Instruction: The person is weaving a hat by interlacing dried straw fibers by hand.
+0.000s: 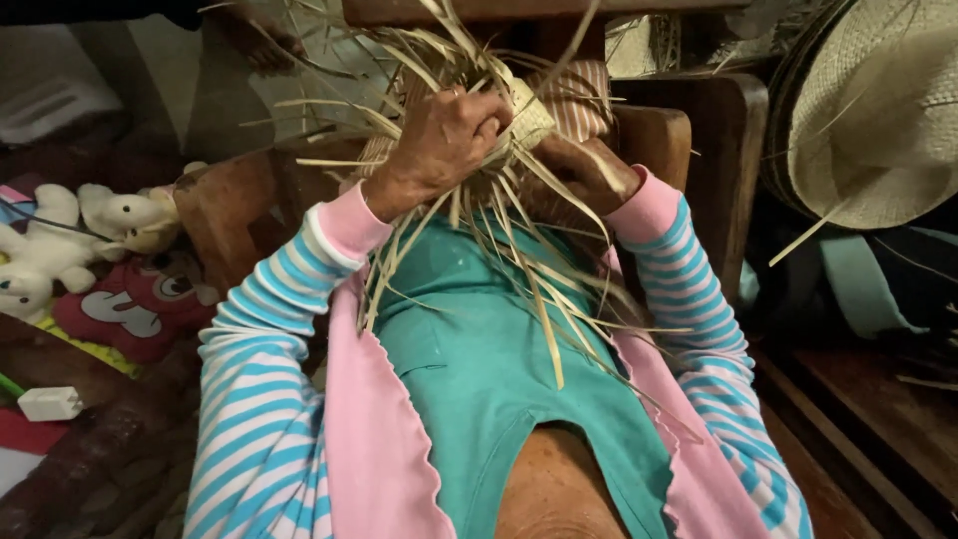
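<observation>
Over the lap, in the head view, the person's two hands meet on a piece of palm-straw weaving (pixel 524 120) that rests against a wooden block (pixel 654 140) in front of the knees. The left hand (pixel 444 140) is curled over the near side of the weaving, fingers bent and pressed together around a bunch of strands, knuckles up; the woven patch shows just to the right of its fingertips, touching them. The right hand (pixel 584 172) lies lower and just beside it, partly hidden under the strands; its fingers seem folded in on the straw, but whether they pinch a single strand I cannot tell. Loose pale straw strands (pixel 544 299) fan out from under both hands, some pointing up and away, others hanging down over the teal skirt (pixel 489 369). Both forearms wear blue-and-white striped sleeves (pixel 259 399) with pink cuffs. To the right, well apart from the hands, a finished woven straw hat (pixel 878 110) leans upright against dark furniture. To the left, on a cluttered surface, lie white plush toys (pixel 60 240), a red plush toy (pixel 135 309) just beside them, and a small white plug-like block (pixel 50 402) nearer the bottom edge.
</observation>
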